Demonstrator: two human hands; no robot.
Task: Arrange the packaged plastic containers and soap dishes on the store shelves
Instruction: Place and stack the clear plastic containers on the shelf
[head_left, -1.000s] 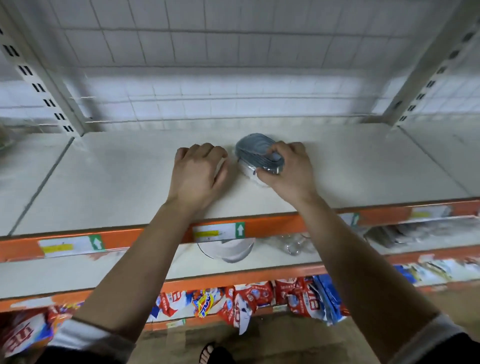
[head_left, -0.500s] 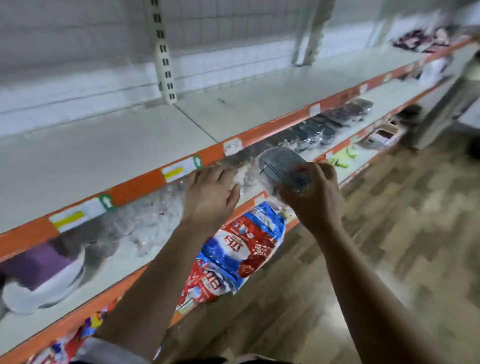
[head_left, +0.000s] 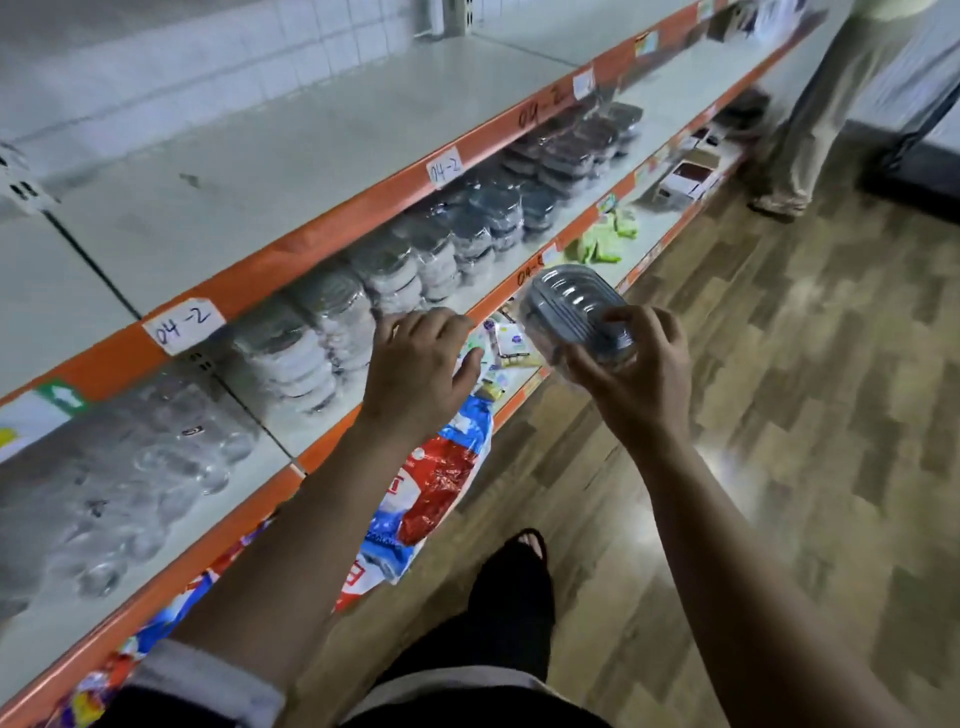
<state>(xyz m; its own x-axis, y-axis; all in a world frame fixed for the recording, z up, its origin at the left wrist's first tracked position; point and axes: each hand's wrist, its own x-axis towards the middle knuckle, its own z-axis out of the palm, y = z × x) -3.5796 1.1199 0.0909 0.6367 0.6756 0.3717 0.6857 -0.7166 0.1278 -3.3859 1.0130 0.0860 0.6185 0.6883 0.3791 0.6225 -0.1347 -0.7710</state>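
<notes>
Our right hand (head_left: 631, 376) pinches the soap dish (head_left: 569, 306) by its near edge; our left hand (head_left: 418, 369) hangs loose, empty. The dish seems light, stiff, slick.

A single wide-angle view comes from the person's head, looking forward and steeply down. It faces along the aisle at a slant: the shelves (head_left: 332, 234) run from lower left to upper right, and the wooden floor (head_left: 779, 415) fills the right side. Both forearms enter from the bottom edge, so the left hand (head_left: 421, 364) and the right hand (head_left: 634, 384) with its packaged soap dish (head_left: 571, 306) sit close, near mid-frame. The far shelf end is blurred and bent.
</notes>
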